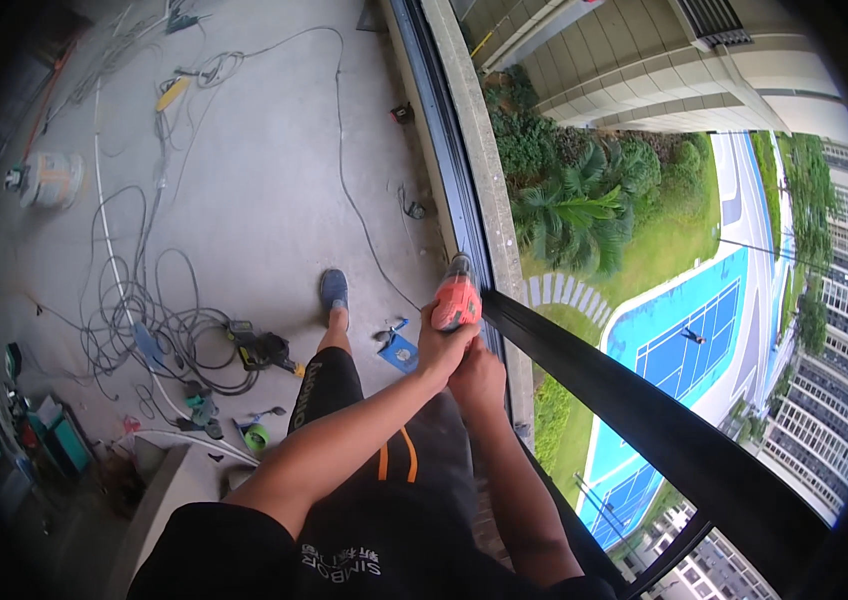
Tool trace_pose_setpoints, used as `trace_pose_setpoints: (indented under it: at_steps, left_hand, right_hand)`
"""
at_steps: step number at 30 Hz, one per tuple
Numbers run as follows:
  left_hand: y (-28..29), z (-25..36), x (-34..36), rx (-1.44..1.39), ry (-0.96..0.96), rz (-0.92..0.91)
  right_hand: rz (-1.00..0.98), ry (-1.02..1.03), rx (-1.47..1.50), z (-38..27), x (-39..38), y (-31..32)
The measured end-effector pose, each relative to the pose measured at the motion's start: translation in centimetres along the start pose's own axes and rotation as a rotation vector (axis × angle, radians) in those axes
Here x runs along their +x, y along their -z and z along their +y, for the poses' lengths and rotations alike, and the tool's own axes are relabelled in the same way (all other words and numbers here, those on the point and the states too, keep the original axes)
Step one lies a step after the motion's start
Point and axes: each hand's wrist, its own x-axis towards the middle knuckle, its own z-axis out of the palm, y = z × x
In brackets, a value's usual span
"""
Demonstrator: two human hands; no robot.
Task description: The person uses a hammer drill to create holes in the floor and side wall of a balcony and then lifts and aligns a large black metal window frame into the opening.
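A red power drill (pixel 457 301) with a dark front end is held over the dark metal window frame (pixel 441 115), its nose pointing away from me along the frame. My left hand (pixel 441 347) is closed around the drill's rear left side. Tucked against it, my right hand (pixel 480 378) is closed at the back of the drill, where the handle is mostly hidden. A thin grey cable (pixel 342 150) runs over the floor and ends near my left hand. Whether the drill's tip touches the frame I cannot tell.
Tangled cables (pixel 159 320) and a dark power tool (pixel 262 348) lie on the floor at left. A blue flat piece (pixel 401 353) is beside my leg. A bucket (pixel 54 180) stands far left. A black bar (pixel 644 395) crosses the opening at right, with a high drop outside.
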Motion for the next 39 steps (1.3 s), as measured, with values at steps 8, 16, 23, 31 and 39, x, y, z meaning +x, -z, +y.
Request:
trace_pose_setpoints:
  at_steps: [8,16,23,31,39]
  left_hand:
    - [-2.1,5.5,10.0,0.187,0.064,-0.072]
    - [-3.8,5.8,13.9,0.227,0.073,-0.020]
    - [-4.4,7.5,13.1,0.268,0.120,-0.014]
    - [-5.4,8.6,15.7,0.224,0.125,0.061]
    - [-5.1,10.4,17.1,0.103,0.347,0.011]
  right_hand:
    - [0.038,-0.100,0.013,-3.1,10.3,0.0]
    - [0.002,-0.131,0.067,-2.1,14.8,-0.4]
    - [-0.049,-0.125,0.080,-1.9,15.4,0.4]
    - [-0.063,-0.118,0.019,-2.8,18.4,0.8]
    - [-0.109,-0.197,-0.033,-3.7,19.9,-0.5]
